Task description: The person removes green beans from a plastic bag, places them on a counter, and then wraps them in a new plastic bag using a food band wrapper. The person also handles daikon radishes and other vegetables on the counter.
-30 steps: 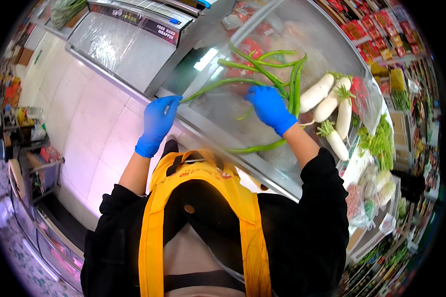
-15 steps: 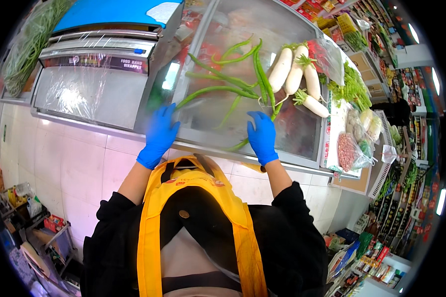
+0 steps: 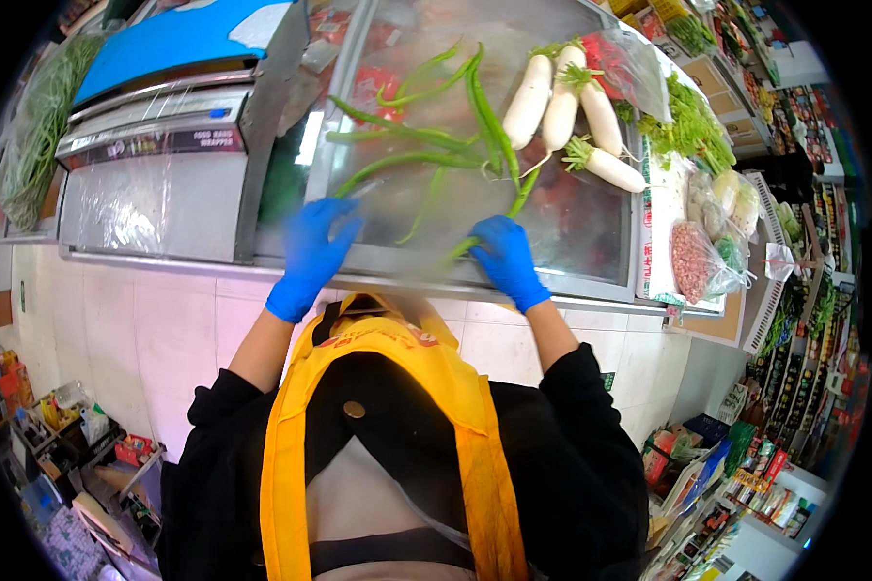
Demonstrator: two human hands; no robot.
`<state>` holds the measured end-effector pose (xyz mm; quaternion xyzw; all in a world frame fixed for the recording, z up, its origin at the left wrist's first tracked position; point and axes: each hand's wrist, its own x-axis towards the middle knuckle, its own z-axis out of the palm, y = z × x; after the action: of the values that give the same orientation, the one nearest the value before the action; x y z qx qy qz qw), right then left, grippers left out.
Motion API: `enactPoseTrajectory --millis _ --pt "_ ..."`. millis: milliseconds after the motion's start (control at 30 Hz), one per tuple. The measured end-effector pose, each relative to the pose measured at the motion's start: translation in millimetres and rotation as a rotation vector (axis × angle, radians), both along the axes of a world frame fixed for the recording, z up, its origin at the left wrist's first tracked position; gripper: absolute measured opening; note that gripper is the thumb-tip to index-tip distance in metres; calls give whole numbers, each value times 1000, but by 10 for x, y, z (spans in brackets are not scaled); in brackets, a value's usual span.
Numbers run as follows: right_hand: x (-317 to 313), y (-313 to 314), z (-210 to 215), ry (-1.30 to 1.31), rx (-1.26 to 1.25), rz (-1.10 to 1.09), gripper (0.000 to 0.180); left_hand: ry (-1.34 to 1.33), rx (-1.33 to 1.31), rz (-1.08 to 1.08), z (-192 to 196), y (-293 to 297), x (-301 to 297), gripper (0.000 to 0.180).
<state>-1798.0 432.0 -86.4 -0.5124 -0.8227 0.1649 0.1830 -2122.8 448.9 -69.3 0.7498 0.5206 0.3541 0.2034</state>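
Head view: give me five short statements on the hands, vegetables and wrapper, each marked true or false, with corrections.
1. The left hand and right hand both wear blue gloves. True.
2. There are three white radishes. False: four radishes are there.
3. The right hand is at one of the green peppers. True.
4. The radishes lie to the left of the peppers. False: they lie to the right.
5. The wrapper stands right of the radishes. False: it stands left of the peppers.

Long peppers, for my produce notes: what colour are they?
The long peppers are green, clearest in the head view.
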Motion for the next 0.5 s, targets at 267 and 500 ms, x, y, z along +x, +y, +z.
enactPoseTrajectory --millis 267,500 --pt "-694 203 426 120 216 -91 19 -749 -805 -223 315 102 126 46" --pt "-596 324 610 166 40 -33 17 -951 -697 -295 808 75 173 46"
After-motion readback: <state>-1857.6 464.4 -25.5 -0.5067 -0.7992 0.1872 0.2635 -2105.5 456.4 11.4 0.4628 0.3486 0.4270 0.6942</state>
